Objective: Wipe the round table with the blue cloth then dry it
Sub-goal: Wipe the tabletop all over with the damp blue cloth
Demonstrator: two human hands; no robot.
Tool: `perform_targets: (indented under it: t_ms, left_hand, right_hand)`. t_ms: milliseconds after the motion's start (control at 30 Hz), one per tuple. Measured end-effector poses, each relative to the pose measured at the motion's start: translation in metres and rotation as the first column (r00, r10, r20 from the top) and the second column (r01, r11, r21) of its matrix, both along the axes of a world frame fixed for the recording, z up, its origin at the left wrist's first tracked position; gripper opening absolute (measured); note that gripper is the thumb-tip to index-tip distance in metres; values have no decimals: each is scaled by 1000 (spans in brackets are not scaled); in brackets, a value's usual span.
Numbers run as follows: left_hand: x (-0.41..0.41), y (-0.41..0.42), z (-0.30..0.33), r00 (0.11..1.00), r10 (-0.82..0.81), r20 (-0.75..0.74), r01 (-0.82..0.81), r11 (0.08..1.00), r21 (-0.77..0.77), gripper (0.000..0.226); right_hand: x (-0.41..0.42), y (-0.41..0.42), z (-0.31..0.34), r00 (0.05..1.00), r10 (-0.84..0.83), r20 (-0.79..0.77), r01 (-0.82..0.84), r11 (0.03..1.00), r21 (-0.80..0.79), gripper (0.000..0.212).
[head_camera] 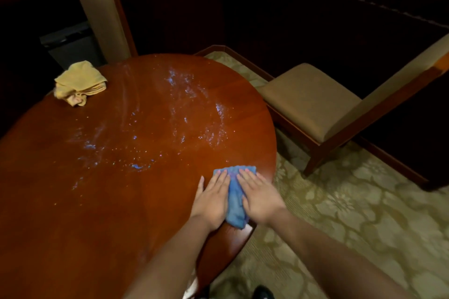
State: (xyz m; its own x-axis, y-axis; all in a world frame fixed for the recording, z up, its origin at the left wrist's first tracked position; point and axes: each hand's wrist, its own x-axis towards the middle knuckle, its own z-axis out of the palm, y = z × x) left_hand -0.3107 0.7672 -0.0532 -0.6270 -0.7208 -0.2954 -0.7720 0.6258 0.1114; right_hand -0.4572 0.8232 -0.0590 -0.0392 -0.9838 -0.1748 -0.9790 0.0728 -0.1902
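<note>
Head-camera view: a person's two hands press a blue cloth [235, 198] flat against a round wooden counter [102, 201], close to its right-hand edge. Left hand [213, 198] and right hand [260, 198] lie side by side on the cloth, fingers straight and pointing away from the person; neither grip is curled or pinching, both palms bearing down with the fingers held together. A strip of cloth shows between the hands, its far edge peeks out past the fingertips, and a bunched end pokes out beside the wrists.

Wet streaks and droplets [170, 124] glisten across the middle of the reddish-brown counter, well apart from the hands. A crumpled yellow cloth [79, 82] sits near the far left edge.

One upholstered chair [104, 19] stands behind the counter; a second chair [315, 102] stands to the right on a pale floral carpet [364, 213]. A dark shoe tip [263, 292] shows at the bottom.
</note>
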Motion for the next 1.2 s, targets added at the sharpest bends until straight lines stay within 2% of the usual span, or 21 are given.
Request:
perform_targets:
  t_ms: [67, 167, 267, 333, 433, 567, 700, 800, 867, 967, 1067, 1133, 1200]
  left_hand:
    - [-8, -1, 2, 998, 44, -40, -43, 999, 34, 54]
    - [0, 1, 3, 999, 37, -32, -37, 999, 7, 52]
    - [17, 16, 4, 995, -11, -96, 7, 999, -38, 59]
    - [23, 28, -1, 989, -35, -142, 31, 999, -30, 44]
    - [18, 36, -6, 996, -47, -72, 43, 998, -49, 45]
    - [-9, 16, -4, 998, 11, 62, -5, 995, -95, 74]
    - [-31, -2, -7, 993, 75, 95, -63, 990, -124, 57]
    - [-32, 20, -3, 985, 124, 120, -110, 987, -121, 56]
    - [-33, 42, 0, 980, 131, 152, -118, 989, -92, 56]
    - [-37, 56, 3, 974, 165, 153, -158, 986, -54, 56]
    - [-42, 52, 5, 976, 176, 130, -169, 984, -64, 56]
    - [-42, 45, 3, 977, 183, 112, -178, 983, -53, 56]
    - [-42, 34, 0, 980, 176, 92, -172, 984, -50, 59]
  right_hand:
    - [-5, -12, 18, 999, 45, 20, -46, 997, 56, 52]
    - [14, -6, 16, 982, -97, 160, 85, 993, 82, 60]
    - [36, 31, -3, 980, -147, 137, 144, 989, 32, 65]
    - [44, 52, -13, 977, -142, 161, 129, 988, 86, 61]
    - [45, 59, -16, 975, -106, 193, 83, 989, 121, 57]
    - [16, 23, -21, 984, -122, 130, 120, 993, 22, 61]
    - [-12, -2, -14, 997, -4, 83, 0, 999, 48, 86]
    - [-7, 15, -13, 998, -30, 58, 29, 999, 14, 76]
    - [-4, 32, -19, 994, -27, 107, 22, 999, 40, 66]
    - [-14, 41, -9, 996, -18, 84, 15, 999, 40, 76]
    - [-26, 31, -3, 990, 138, 12, -139, 982, 127, 93]
    - [-33, 19, -4, 986, 157, 52, -161, 984, 81, 85]
    - [-39, 8, -13, 981, 174, 87, -180, 981, 77, 66]
